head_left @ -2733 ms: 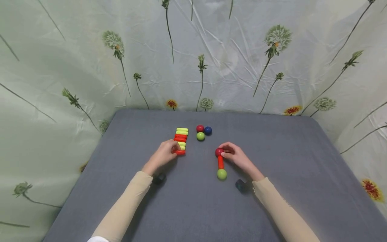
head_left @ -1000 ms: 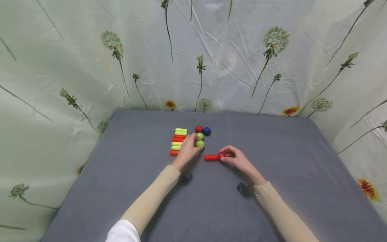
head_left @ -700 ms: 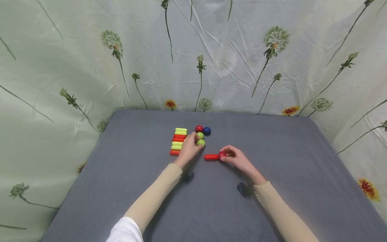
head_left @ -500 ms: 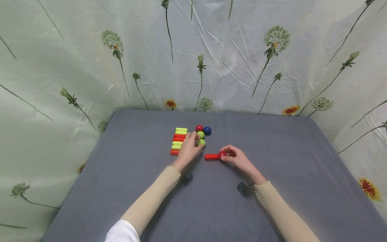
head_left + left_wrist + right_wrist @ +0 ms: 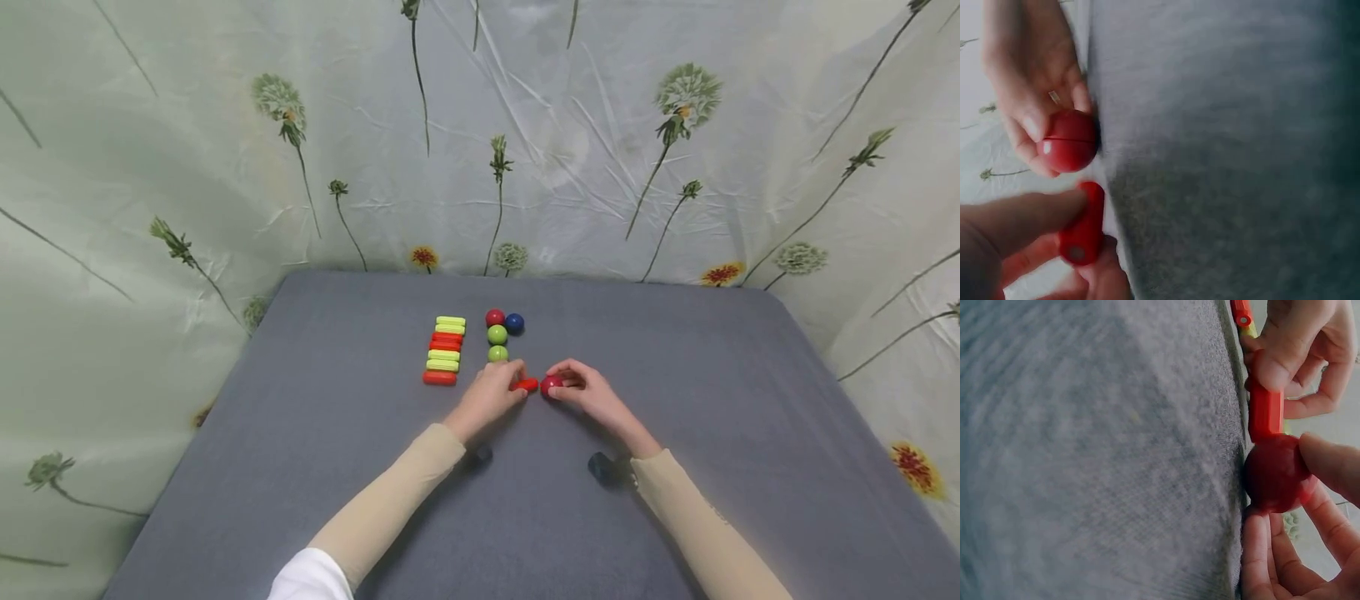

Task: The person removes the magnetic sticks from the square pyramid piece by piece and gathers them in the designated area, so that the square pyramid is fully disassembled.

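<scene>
My left hand [image 5: 492,393] pinches a short red stick [image 5: 527,385] between thumb and fingers. A pale metallic dot marks the stick's near end [image 5: 1077,252] in the left wrist view. My right hand [image 5: 588,390] holds a dark red ball [image 5: 551,386] by its fingertips. In the left wrist view a thin gap parts stick and ball, and a seam runs round the ball [image 5: 1067,141]. Beyond the left hand, a green ball [image 5: 498,354] lies on the grey cloth, in line with a second green ball [image 5: 497,335].
Left of the balls lies a column of yellow and red sticks [image 5: 444,356]. A red ball [image 5: 495,318] and a blue ball [image 5: 514,323] sit at the back. The grey table [image 5: 360,333] meets a flower-print curtain [image 5: 570,150] behind it.
My left hand first removed a green ball from the stick and set it beside the other green one. It has since let go, moved right and gripped the red stick, now apart from the red ball.
</scene>
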`<control>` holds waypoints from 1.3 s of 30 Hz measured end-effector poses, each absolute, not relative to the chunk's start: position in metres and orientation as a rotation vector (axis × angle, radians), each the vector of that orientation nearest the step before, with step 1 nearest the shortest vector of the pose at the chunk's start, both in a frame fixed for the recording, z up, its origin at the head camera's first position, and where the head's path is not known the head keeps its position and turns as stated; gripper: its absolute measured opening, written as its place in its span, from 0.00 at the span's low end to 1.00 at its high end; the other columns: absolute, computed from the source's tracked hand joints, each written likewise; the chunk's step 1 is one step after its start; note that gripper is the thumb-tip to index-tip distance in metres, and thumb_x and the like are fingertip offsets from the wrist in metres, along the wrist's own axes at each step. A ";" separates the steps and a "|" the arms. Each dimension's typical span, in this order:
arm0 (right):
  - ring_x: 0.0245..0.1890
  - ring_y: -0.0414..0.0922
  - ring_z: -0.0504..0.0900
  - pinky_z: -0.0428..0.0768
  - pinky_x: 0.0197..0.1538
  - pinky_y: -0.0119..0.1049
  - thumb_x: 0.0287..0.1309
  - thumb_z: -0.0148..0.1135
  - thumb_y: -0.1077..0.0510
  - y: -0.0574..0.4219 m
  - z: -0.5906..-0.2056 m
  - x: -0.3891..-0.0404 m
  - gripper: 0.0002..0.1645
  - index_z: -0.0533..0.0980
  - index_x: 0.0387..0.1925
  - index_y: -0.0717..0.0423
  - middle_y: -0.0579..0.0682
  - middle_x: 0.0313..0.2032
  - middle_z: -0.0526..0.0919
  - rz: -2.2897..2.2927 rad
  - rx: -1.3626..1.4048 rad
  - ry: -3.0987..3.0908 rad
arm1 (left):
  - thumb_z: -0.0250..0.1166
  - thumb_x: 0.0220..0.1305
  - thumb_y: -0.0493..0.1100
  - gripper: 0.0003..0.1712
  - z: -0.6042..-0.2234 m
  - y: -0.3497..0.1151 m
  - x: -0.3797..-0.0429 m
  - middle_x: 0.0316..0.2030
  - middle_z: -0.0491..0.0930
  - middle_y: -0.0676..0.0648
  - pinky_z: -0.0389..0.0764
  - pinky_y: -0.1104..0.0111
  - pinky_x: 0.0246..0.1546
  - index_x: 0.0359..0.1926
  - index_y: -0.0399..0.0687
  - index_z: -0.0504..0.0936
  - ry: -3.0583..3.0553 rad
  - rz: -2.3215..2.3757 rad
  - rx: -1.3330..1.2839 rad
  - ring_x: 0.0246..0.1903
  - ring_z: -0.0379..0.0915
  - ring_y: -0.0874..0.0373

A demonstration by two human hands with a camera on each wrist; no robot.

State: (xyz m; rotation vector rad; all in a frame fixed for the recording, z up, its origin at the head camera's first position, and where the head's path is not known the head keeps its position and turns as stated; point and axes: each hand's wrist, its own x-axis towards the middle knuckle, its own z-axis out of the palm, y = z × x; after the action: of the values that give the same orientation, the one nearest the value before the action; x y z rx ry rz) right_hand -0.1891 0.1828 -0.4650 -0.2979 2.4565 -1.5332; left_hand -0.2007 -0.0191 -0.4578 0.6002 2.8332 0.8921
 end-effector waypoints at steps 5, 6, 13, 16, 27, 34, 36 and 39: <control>0.42 0.50 0.76 0.75 0.47 0.39 0.60 0.64 0.59 0.181 -0.463 -0.187 0.16 0.74 0.49 0.60 0.57 0.45 0.78 -1.542 -0.290 2.468 | 0.69 0.58 0.37 0.08 -0.456 -0.030 -0.196 0.32 0.78 0.51 0.77 0.68 0.37 0.38 0.47 0.80 2.760 1.000 0.645 0.33 0.73 0.58; 0.42 0.50 0.76 0.75 0.48 0.40 0.60 0.64 0.59 0.181 -0.462 -0.187 0.16 0.74 0.49 0.60 0.57 0.45 0.78 -1.543 -0.288 2.467 | 0.69 0.58 0.37 0.08 -0.456 -0.035 -0.195 0.33 0.78 0.52 0.77 0.69 0.38 0.38 0.47 0.81 2.737 1.028 0.656 0.34 0.73 0.59; 0.44 0.51 0.76 0.75 0.49 0.44 0.60 0.64 0.59 0.177 -0.460 -0.195 0.17 0.74 0.50 0.60 0.58 0.47 0.78 -1.563 -0.237 2.495 | 0.71 0.54 0.35 0.08 -0.446 -0.085 -0.190 0.33 0.78 0.52 0.77 0.65 0.39 0.36 0.47 0.83 2.760 1.147 0.664 0.35 0.72 0.58; 0.45 0.52 0.76 0.75 0.50 0.44 0.61 0.64 0.58 0.173 -0.459 -0.202 0.18 0.74 0.50 0.60 0.58 0.47 0.79 -1.562 -0.225 2.505 | 0.72 0.52 0.33 0.09 -0.447 -0.109 -0.191 0.32 0.79 0.51 0.76 0.63 0.39 0.35 0.45 0.83 2.837 1.151 0.665 0.34 0.72 0.57; 0.49 0.54 0.78 0.74 0.52 0.48 0.60 0.63 0.60 0.142 -0.455 -0.236 0.16 0.74 0.49 0.60 0.59 0.49 0.79 -1.500 -0.183 2.577 | 0.71 0.47 0.28 0.10 -0.457 -0.149 -0.195 0.28 0.71 0.48 0.74 0.62 0.32 0.31 0.41 0.82 2.969 1.083 0.524 0.30 0.70 0.53; 0.47 0.54 0.78 0.76 0.50 0.47 0.60 0.63 0.60 0.124 -0.454 -0.250 0.16 0.75 0.49 0.60 0.59 0.48 0.79 -1.477 -0.186 2.618 | 0.72 0.46 0.27 0.11 -0.457 -0.148 -0.196 0.27 0.69 0.47 0.74 0.62 0.31 0.29 0.42 0.79 2.981 1.080 0.487 0.29 0.69 0.53; 0.46 0.54 0.78 0.76 0.48 0.46 0.61 0.63 0.60 0.122 -0.454 -0.252 0.16 0.75 0.49 0.61 0.59 0.48 0.79 -1.473 -0.183 2.620 | 0.72 0.46 0.27 0.11 -0.457 -0.148 -0.196 0.27 0.70 0.47 0.74 0.62 0.31 0.29 0.42 0.79 2.982 1.088 0.496 0.29 0.70 0.53; 0.47 0.54 0.79 0.77 0.48 0.45 0.61 0.63 0.60 0.121 -0.455 -0.253 0.16 0.74 0.50 0.61 0.59 0.48 0.79 -1.477 -0.185 2.610 | 0.72 0.46 0.28 0.11 -0.458 -0.148 -0.196 0.27 0.70 0.47 0.75 0.62 0.32 0.29 0.42 0.79 2.970 1.117 0.510 0.30 0.71 0.53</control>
State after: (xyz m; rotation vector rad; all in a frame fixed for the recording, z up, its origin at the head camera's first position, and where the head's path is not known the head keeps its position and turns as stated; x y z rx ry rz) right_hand -0.2533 0.1209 -0.4546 -0.1848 2.6102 -1.4774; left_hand -0.1957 -0.1480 -0.4578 0.5104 2.9698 1.1169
